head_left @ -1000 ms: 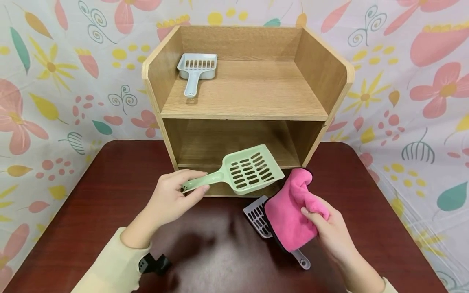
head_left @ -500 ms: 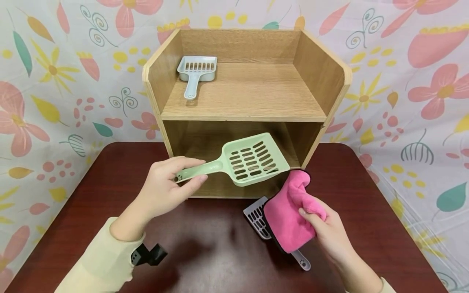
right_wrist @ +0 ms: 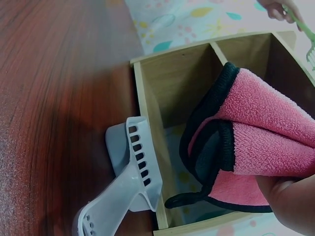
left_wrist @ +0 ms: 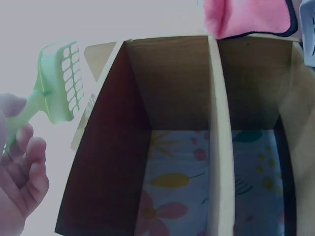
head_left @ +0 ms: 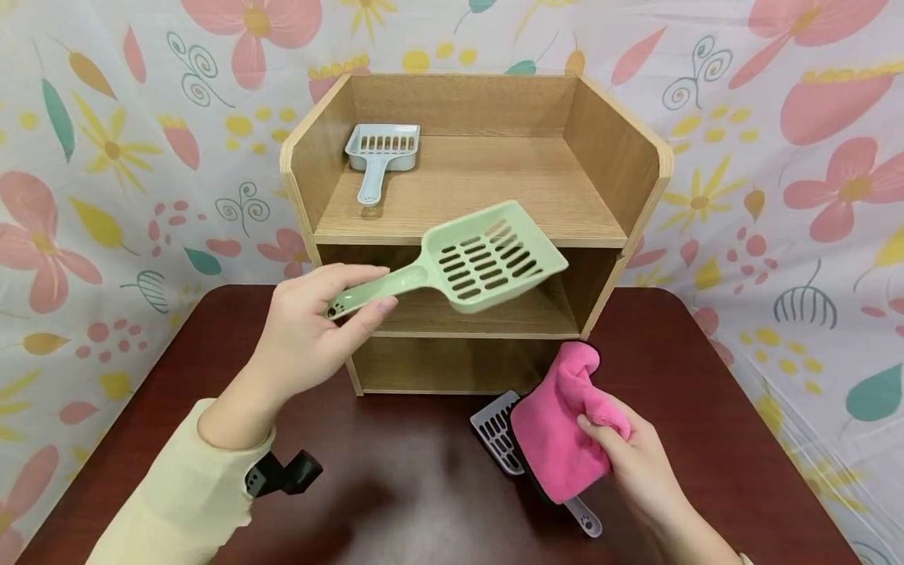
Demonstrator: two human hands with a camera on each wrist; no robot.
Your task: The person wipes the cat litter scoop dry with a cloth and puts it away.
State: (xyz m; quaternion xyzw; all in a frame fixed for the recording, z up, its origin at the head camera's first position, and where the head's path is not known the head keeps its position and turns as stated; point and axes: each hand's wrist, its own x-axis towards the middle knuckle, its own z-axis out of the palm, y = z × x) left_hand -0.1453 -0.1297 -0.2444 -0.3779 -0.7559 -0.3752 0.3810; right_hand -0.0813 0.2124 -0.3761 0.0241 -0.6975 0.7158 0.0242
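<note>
A light green litter scoop [head_left: 487,263] with a slotted pan is pinched at its handle by my left hand [head_left: 304,329], held up before the shelf's upper board. The same scoop [left_wrist: 64,81] shows at the left edge of the left wrist view. My right hand [head_left: 639,463] grips a pink cloth [head_left: 561,428] with dark edging, which hangs lower on the right. Beneath the cloth lies a grey litter scoop [head_left: 497,431] on the table, its middle hidden by the cloth. A pale blue litter scoop [head_left: 381,149] rests on the top shelf's left side.
A wooden shelf unit [head_left: 487,235] with a top board and two compartments below stands at the back of the dark red table [head_left: 417,502]. Flowered fabric [head_left: 784,196] hangs behind it. A black device [head_left: 282,475] sits on my left wrist.
My left hand has raised the green scoop from the compartment's front to the upper board's level and shifted slightly left. The right hand and cloth have stayed nearly in place.
</note>
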